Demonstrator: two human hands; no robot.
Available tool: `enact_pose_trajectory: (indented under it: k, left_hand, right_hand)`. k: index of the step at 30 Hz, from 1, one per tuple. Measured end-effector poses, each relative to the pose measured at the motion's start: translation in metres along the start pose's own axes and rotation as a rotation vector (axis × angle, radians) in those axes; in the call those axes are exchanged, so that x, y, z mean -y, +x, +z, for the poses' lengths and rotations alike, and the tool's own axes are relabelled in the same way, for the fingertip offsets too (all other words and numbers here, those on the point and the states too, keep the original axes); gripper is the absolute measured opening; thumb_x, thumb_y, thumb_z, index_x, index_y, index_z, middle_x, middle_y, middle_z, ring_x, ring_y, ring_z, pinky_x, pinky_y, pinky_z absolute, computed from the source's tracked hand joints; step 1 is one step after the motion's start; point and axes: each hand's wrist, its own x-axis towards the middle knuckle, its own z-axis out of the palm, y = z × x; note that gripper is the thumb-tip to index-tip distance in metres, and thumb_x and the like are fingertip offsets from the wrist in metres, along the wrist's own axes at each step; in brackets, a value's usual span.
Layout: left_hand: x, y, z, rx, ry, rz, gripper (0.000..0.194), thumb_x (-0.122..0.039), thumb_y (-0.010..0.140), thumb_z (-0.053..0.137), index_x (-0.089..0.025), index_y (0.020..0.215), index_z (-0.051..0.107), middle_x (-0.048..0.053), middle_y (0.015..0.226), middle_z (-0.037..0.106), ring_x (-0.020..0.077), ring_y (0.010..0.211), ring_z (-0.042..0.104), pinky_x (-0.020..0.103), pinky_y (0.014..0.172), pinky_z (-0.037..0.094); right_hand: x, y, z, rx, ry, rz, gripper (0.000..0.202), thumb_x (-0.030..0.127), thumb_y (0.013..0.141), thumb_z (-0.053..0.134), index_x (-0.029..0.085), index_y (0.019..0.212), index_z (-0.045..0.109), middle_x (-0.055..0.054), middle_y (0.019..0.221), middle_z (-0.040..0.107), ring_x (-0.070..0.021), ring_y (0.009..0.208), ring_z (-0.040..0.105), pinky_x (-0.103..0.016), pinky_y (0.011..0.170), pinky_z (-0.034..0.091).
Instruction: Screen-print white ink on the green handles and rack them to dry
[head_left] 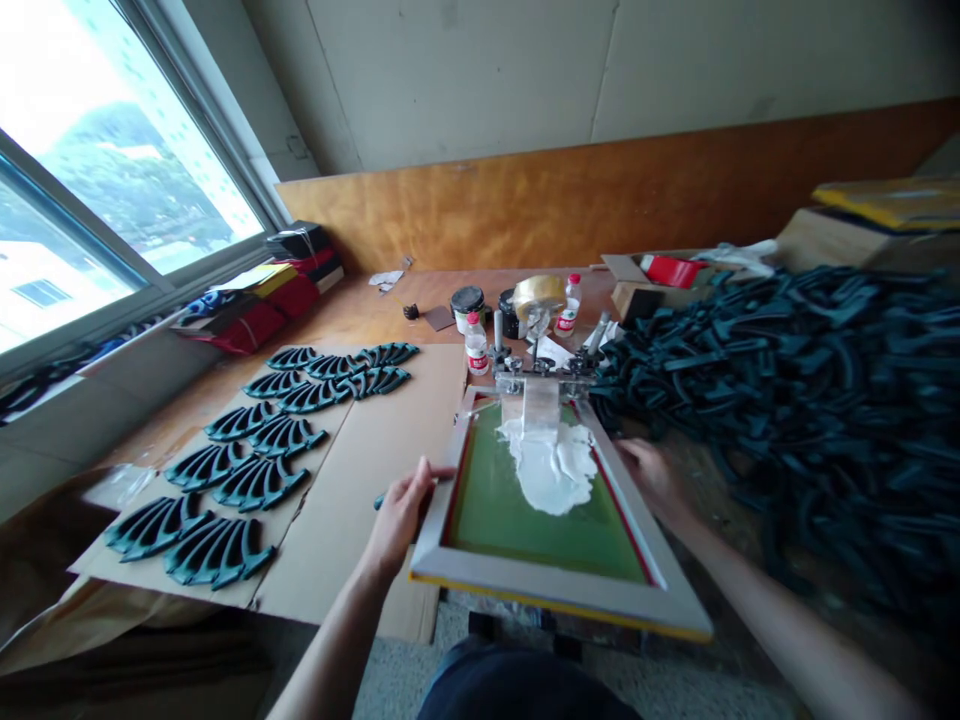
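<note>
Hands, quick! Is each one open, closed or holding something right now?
Left hand: fingers curled beside the frame, a dark piece poking out; whether it's held can't be told.
Right hand: blurred at the frame's right side; can't tell.

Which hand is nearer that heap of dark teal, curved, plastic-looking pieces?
Right. The right hand is left of the heap, by the right edge of the grey, rectangular, metallic frame; the left hand is farther, at the frame's left edge.

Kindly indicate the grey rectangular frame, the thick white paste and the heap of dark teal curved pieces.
Grey rectangular frame (555, 585), head view: front bar.
Thick white paste (555, 482), head view: middle of spread.
Heap of dark teal curved pieces (806, 390), head view: its middle.
</note>
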Motion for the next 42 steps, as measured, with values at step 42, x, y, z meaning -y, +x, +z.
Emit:
enact_pose_trajectory:
  k: [42]
  left_hand:
    - [-0.031, 0.009, 0.003, -0.043, -0.072, 0.11, 0.051, -0.062, 0.079, 0.057, -0.015, 0.094, 0.069, 0.001, 0.075, 0.063, 0.0114, 0.062, 0.054, 0.021, 0.055, 0.041]
  right_hand:
    - [0.018, 0.086, -0.055, -0.106, 0.009, 0.042, 0.038, 0.043, 0.095, 0.041, 0.019, 0.117, 0.061, -0.007, 0.087, 0.064, -0.0205, 0.076, 0.06, -0.03, 0.067, 0.045]
